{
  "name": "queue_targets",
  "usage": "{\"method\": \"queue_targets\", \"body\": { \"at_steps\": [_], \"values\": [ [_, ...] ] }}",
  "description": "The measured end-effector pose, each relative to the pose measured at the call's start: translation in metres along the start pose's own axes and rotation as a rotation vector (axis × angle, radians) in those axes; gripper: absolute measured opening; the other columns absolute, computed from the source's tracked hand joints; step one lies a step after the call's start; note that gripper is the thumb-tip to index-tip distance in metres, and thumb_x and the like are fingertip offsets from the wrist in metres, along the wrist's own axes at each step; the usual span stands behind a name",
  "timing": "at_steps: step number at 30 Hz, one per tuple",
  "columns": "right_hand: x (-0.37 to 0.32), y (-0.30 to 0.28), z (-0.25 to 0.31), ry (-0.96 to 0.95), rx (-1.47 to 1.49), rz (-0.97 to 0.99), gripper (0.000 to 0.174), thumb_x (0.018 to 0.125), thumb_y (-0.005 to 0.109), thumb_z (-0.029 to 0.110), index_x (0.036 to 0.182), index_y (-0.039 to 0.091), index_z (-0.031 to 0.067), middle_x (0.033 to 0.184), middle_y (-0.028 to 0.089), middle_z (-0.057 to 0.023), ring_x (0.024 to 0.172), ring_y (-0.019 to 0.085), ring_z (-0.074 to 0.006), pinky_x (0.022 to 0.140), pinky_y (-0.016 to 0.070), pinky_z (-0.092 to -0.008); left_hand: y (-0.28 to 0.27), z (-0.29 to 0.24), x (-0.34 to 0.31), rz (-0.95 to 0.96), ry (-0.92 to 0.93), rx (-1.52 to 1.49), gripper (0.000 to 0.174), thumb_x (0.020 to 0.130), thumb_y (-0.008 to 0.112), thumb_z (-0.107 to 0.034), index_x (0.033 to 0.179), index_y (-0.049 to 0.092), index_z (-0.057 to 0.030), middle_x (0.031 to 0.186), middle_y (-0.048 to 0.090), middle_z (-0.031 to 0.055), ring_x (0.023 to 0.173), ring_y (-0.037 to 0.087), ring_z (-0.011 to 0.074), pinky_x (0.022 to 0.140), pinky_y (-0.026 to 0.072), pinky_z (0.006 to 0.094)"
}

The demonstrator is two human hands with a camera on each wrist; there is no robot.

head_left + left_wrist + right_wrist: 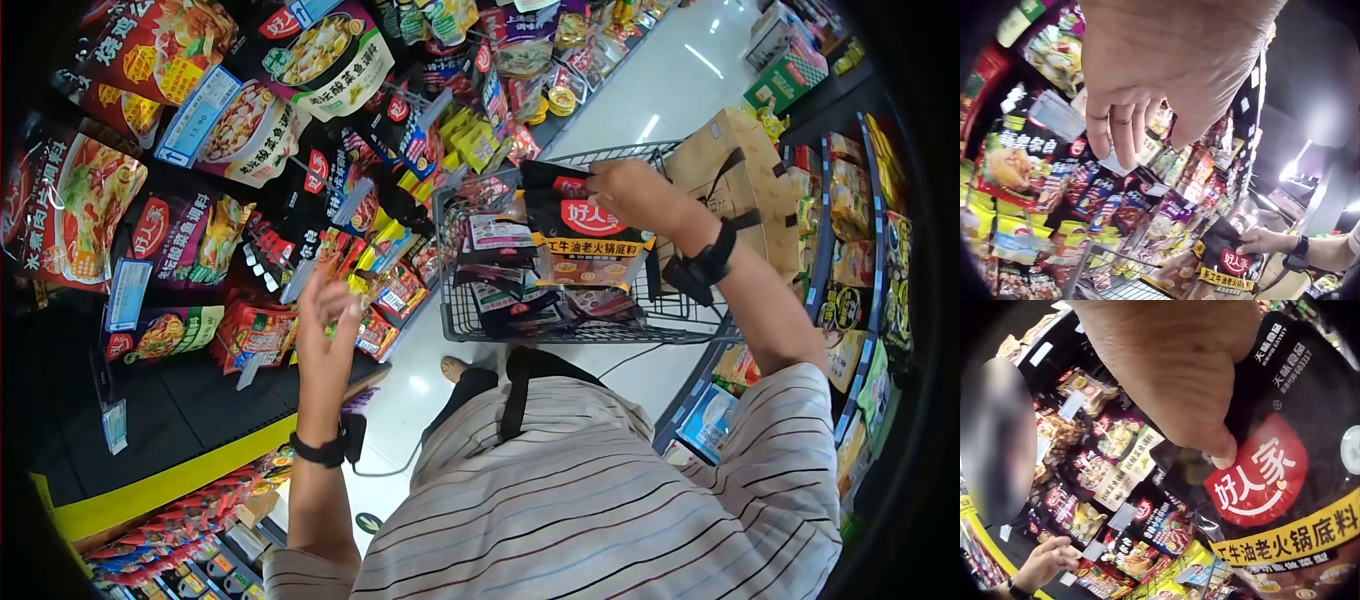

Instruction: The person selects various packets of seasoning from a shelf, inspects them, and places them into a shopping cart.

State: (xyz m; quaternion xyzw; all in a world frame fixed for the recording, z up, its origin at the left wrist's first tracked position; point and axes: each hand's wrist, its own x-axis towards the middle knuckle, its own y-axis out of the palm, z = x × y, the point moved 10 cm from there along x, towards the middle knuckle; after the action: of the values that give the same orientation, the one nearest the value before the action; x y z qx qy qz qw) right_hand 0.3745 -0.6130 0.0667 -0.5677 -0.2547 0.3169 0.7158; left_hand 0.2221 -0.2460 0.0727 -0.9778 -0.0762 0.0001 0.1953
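Observation:
My right hand (645,200) grips the top edge of a black hot pot base pouch (590,250), thumb on its front in the right wrist view. The pouch has a red logo and a yellow band, and hangs upright over the shopping cart (450,325). A similar brown and black pouch (1175,275) shows right beside it in the left wrist view. Several other dark packets (500,235) lie in the cart. My left hand (328,308) is raised beside the shelf, fingers loosely bent, holding nothing. Hanging seasoning packets (395,285) are nearest to it.
Shelves of seasoning pouches (175,240) with price tags (128,295) line the left. A brown paper bag (735,180) stands at the cart's right end. Another stocked shelf (850,260) runs along the right, with tiled floor (690,60) between.

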Motion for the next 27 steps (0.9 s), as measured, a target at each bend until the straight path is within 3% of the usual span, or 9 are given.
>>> {"method": "queue_targets", "body": {
  "at_steps": [3, 10, 15, 22, 27],
  "values": [
    [0.0, 0.041, -0.04, 0.081, -0.019, 0.002, 0.014, 0.086, 0.067, 0.017, 0.088, 0.069, 0.0035, 0.091, 0.065, -0.0132, 0.085, 0.066, -0.0348, 0.076, 0.0542, -0.0434, -0.018, 0.05, -0.038, -0.045, -0.144, 0.023, 0.052, 0.1, 0.059, -0.01, 0.147, 0.037, -0.0009, 0.117, 0.058, 0.0118, 0.104, 0.062, 0.0175, 0.096, 0.0475, 0.0303],
    [-0.003, 0.115, -0.101, 0.139, -0.1, 0.053, 0.014, 0.087, 0.067, 0.019, 0.087, 0.069, 0.0048, 0.092, 0.064, -0.012, 0.084, 0.067, -0.0326, 0.074, 0.0559, -0.0423, -0.022, 0.1, -0.1, -0.113, -0.401, -0.056, 0.046, 0.101, 0.059, -0.011, 0.141, 0.042, 0.0009, 0.114, 0.06, 0.0108, 0.097, 0.063, 0.016, 0.09, 0.0506, 0.0294],
    [-0.007, 0.166, -0.13, 0.163, -0.127, 0.078, 0.009, 0.079, 0.064, 0.006, 0.086, 0.07, 0.006, 0.094, 0.066, -0.0106, 0.086, 0.068, -0.0309, 0.076, 0.057, -0.0406, -0.003, 0.104, -0.109, -0.068, -0.454, -0.023, 0.04, 0.1, 0.059, -0.007, 0.137, 0.047, 0.0033, 0.108, 0.063, 0.0091, 0.093, 0.064, 0.0152, 0.086, 0.052, 0.0282],
    [-0.014, 0.233, -0.162, 0.21, -0.245, 0.175, 0.012, 0.079, 0.063, 0.005, 0.088, 0.07, 0.0052, 0.099, 0.067, -0.0117, 0.095, 0.068, -0.0294, 0.079, 0.0576, -0.0382, 0.016, 0.107, -0.121, 0.024, -0.523, 0.039, 0.036, 0.099, 0.06, -0.009, 0.133, 0.051, 0.0023, 0.102, 0.065, 0.0079, 0.093, 0.065, 0.0154, 0.084, 0.0526, 0.0288],
    [-0.047, 0.27, -0.159, 0.261, -0.232, 0.012, 0.013, 0.085, 0.06, 0.014, 0.094, 0.068, 0.0092, 0.093, 0.068, -0.0093, 0.092, 0.068, -0.0284, 0.074, 0.0558, -0.0415, 0.028, 0.109, -0.126, 0.078, -0.605, 0.125, 0.034, 0.097, 0.063, -0.011, 0.128, 0.056, -0.0006, 0.095, 0.068, 0.0068, 0.089, 0.066, 0.0147, 0.082, 0.0529, 0.0291]
  ]
}}
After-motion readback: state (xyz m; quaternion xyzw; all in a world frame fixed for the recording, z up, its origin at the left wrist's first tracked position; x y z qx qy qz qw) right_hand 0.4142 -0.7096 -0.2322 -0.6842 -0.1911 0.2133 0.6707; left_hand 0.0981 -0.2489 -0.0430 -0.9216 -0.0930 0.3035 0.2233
